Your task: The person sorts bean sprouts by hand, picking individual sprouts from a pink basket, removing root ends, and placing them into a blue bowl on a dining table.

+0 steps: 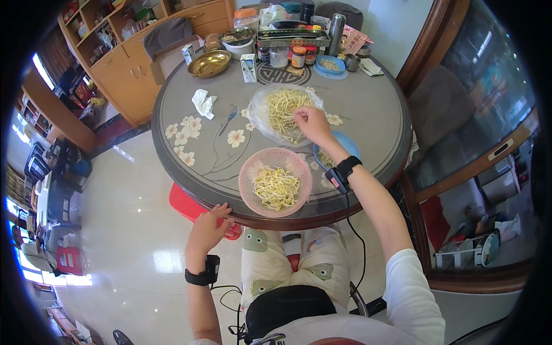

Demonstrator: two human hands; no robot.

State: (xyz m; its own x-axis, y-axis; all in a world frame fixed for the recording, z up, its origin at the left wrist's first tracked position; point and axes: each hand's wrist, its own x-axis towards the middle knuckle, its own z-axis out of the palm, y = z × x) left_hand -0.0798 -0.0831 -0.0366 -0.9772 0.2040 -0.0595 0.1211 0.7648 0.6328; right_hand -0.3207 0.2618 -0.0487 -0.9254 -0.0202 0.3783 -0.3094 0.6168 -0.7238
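Note:
My right hand [312, 124] is over the right side of a pile of bean sprouts [282, 110], its fingers curled together. Whether a sprout is between the fingertips cannot be made out. The pile lies on a clear plastic bag [258, 118] spread on the table. Closer to me, a pink mesh basket [247, 189] holds more yellow-headed sprouts [276, 187]. Under my right forearm a blue bowl [348, 144] with some thin pale scraps [326, 158] is partly hidden. My left hand [211, 226] rests its fingertips at the table's near edge, fingers apart, holding nothing.
The round table [366, 99] bears a crumpled tissue [204, 103], a gold-coloured metal bowl [209, 64] and a milk carton [249, 68]. Jars [298, 57], a steel flask [336, 34] and a small blue dish [330, 64] crowd its far side. A red stool [185, 202] stands partly beneath.

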